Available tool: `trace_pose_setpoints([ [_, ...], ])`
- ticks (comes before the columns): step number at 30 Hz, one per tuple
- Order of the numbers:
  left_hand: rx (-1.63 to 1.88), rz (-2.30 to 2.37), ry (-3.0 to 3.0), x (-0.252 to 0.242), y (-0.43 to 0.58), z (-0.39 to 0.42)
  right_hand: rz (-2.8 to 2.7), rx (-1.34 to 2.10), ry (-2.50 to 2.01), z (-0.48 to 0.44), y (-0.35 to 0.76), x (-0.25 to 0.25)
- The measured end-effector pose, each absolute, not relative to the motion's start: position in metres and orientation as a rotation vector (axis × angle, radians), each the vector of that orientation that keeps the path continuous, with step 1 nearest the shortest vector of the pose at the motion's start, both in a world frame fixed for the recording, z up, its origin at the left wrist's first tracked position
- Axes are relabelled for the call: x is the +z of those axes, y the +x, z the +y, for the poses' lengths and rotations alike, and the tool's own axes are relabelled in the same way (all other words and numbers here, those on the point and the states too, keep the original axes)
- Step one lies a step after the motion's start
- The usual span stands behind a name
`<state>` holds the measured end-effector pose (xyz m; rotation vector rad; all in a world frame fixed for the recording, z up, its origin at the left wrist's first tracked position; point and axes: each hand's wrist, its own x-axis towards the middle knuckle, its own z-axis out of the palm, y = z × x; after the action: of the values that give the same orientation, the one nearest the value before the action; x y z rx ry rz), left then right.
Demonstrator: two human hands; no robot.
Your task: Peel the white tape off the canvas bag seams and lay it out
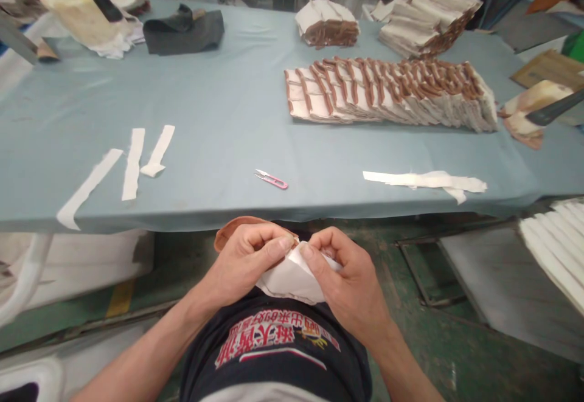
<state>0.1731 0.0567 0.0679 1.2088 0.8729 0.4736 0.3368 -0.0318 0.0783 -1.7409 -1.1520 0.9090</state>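
Note:
Both hands meet in front of my body, just below the table's front edge. Between them is a piece of white and brown fabric [292, 280], its brown part showing beyond my left hand. My left hand [255, 256] pinches its upper edge between thumb and fingers. Close beside it, my right hand [340, 268] grips the same edge, thumb on top of the white side. The fingertips nearly touch; what lies right under them is hidden. On the table ahead lie pink-handled thread snips [272, 179], touched by neither hand.
Loose white strips [133, 165] lie at the left of the blue-grey table [219, 116], and a bunch of white strips [426, 180] at the right. A long row of brown-edged fabric pieces [387, 92] stands behind, with more stacks [327, 22] beyond. Dark cloth [185, 31] rests far left.

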Motion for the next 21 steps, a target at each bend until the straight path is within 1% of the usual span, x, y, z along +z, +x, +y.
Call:
trace_pose_setpoints([
  [7,0.494,0.870,1.146,0.061,0.171,0.057,-1.123,0.937,-1.773,-0.025,0.333,0.080],
  [15,0.480,0.907,1.146,0.048,0.171,0.063,-1.147,0.712,-1.908,-0.019,0.325,0.073],
  [21,0.491,0.852,1.186,0.046,0.169,0.067,-1.114,0.729,-1.900,-0.016,0.325,0.067],
])
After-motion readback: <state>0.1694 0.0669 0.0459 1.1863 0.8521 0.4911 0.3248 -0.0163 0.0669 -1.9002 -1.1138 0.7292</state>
